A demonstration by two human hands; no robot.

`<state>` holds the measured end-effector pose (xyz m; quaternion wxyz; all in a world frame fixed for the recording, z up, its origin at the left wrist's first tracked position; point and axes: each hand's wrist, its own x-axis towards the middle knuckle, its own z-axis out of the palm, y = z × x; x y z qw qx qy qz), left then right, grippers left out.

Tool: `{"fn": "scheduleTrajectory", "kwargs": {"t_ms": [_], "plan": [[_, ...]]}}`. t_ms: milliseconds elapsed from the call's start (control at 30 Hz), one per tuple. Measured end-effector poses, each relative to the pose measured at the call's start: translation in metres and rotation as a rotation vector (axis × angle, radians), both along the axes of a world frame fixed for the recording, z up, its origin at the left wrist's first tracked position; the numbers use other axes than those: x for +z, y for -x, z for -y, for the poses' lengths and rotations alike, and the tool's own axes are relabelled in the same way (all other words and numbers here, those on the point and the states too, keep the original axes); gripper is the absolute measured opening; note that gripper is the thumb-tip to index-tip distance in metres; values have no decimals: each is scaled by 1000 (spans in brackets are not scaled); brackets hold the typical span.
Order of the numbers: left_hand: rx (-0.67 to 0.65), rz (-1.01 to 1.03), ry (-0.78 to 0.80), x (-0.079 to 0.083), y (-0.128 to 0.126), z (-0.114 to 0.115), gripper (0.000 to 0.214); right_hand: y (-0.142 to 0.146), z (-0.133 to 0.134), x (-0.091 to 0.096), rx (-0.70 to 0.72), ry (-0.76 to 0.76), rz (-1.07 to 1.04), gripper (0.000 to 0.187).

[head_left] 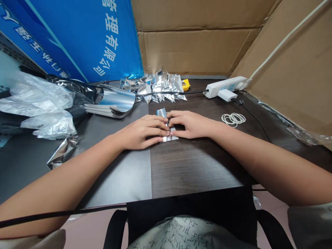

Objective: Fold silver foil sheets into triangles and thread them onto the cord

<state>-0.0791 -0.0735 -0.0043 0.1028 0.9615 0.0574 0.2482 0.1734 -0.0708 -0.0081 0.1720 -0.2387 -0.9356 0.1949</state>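
A small silver foil sheet (163,113) lies on the dark wooden table (197,166) in front of me. My left hand (141,133) and my right hand (192,124) meet over it, fingertips pressed down on the foil and pinching it at the middle. Most of the sheet is hidden under my fingers; one shiny end sticks up behind them and a corner shows below.
A row of folded foil pieces (158,86) stands at the back. A stack of flat foil sheets (114,102) lies at back left, beside crumpled plastic bags (38,103). A white power strip (225,86) and rubber bands (233,119) sit to the right. Cardboard walls (293,69) enclose the back and right.
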Motion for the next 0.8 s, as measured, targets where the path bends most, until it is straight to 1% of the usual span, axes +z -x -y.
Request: {"fn": "scheduleTrajectory", "kwargs": {"t_ms": [200,333,467,600,800], "plan": [[23,-72,21,4,-1,2,21,-2,-1,1,26,-96,-16,23],[50,-109,20,4,1,2,23,-5,-1,4,20,-60,-5,22],[50,-148,14,3,2,2,24,-6,-1,6,9,-40,4,20],[55,-185,14,5,1,3,26,-6,-2,5,-9,-43,12,21],[44,-212,36,5,1,3,29,-6,-3,4,-20,-31,-29,19]]}}
